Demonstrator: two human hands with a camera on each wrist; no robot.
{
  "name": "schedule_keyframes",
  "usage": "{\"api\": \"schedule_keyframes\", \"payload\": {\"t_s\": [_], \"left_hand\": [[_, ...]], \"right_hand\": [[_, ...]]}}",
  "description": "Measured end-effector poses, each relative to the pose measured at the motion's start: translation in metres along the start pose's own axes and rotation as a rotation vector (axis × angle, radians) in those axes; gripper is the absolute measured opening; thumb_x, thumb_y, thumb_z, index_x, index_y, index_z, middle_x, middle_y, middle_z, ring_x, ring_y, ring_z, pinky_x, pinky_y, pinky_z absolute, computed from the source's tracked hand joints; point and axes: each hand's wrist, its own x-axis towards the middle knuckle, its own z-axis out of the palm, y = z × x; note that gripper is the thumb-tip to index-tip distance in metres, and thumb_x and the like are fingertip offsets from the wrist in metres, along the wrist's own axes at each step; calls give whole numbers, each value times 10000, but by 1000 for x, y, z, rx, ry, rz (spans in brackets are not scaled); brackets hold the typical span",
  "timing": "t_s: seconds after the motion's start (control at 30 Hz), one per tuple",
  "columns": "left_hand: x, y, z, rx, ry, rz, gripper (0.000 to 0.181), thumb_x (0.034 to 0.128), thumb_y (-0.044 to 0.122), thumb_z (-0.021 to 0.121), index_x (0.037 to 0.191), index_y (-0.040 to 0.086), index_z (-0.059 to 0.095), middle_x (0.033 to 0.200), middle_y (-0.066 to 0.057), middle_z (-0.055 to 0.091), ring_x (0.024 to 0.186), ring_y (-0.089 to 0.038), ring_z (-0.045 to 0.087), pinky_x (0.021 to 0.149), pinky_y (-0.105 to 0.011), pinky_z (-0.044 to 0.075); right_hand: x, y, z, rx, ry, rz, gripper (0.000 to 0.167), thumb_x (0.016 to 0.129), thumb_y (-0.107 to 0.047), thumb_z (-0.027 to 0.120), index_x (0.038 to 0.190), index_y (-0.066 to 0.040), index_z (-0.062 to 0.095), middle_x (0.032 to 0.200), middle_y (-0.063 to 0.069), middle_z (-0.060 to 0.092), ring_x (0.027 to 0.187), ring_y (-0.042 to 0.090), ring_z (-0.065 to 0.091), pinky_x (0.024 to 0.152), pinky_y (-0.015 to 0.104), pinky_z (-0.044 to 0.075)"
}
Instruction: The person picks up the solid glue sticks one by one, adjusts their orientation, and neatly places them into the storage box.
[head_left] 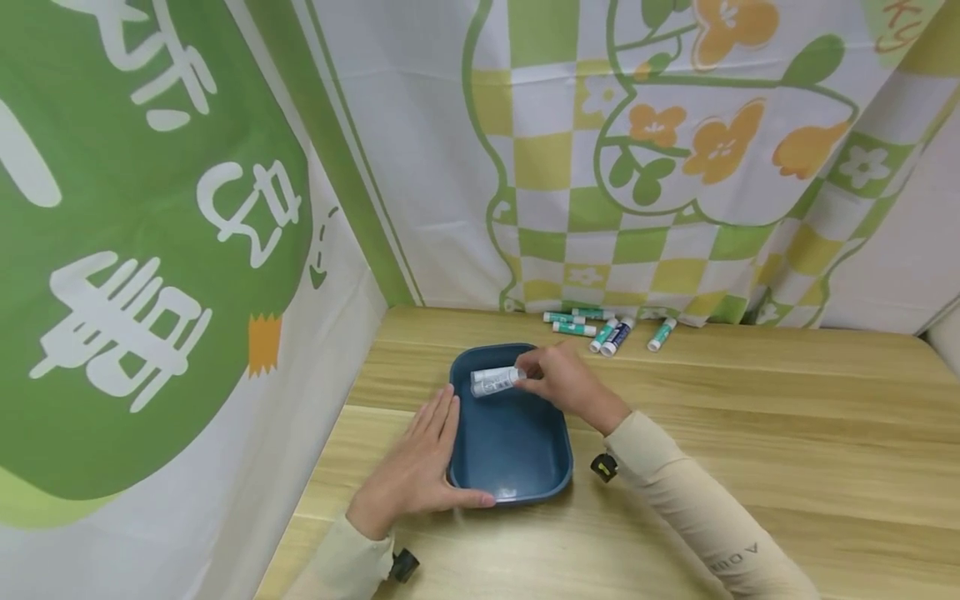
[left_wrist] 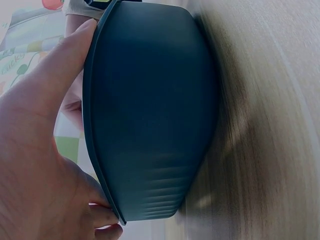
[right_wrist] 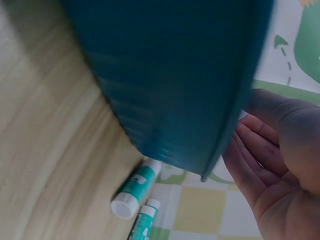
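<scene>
A dark blue plastic bin (head_left: pixel 510 450) stands on the wooden table. My left hand (head_left: pixel 420 458) rests against its left side, fingers straight along the rim and thumb laid on the near edge; the left wrist view shows the same hand (left_wrist: pixel 35 145) at the rim. My right hand (head_left: pixel 562 377) reaches over the far right part of the bin and pinches the end of white glue sticks (head_left: pixel 495 381), seemingly two side by side. Whether they touch the bin's floor is unclear. In the right wrist view the bin's wall hides most of what the right hand (right_wrist: pixel 275 160) holds.
Behind the bin, near the curtain, lie several green glue sticks (head_left: pixel 575 329) with white caps and a dark blue one (head_left: pixel 617 337). Another green glue stick (head_left: pixel 662 334) lies a little apart to the right. Printed curtains (head_left: pixel 540 192) hang behind and at the left.
</scene>
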Motion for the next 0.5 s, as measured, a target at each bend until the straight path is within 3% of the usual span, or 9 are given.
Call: {"api": "schedule_keyframes", "payload": {"t_s": [0.2,0.5], "left_hand": [[0,1,1,-3,-3,1,1443,755,924,626,1686,13,4,1787,-186,-37,1675,-332,9,1354,-544,143],[0,0,-1,6,2,7,1428,766,899,646,1684,-11,38,1780,-219,-14,1670,-363,33,1347,-562,165]], "right_hand": [[1,3,9,-70,-24,-24,144,911,-136,839,990,-22,800,908,117,810,840,246,787,720,335,643],[6,8,8,-323,-62,-124,76,891,-97,835,926,-50,785,854,63,782,784,208,732,715,373,618]]}}
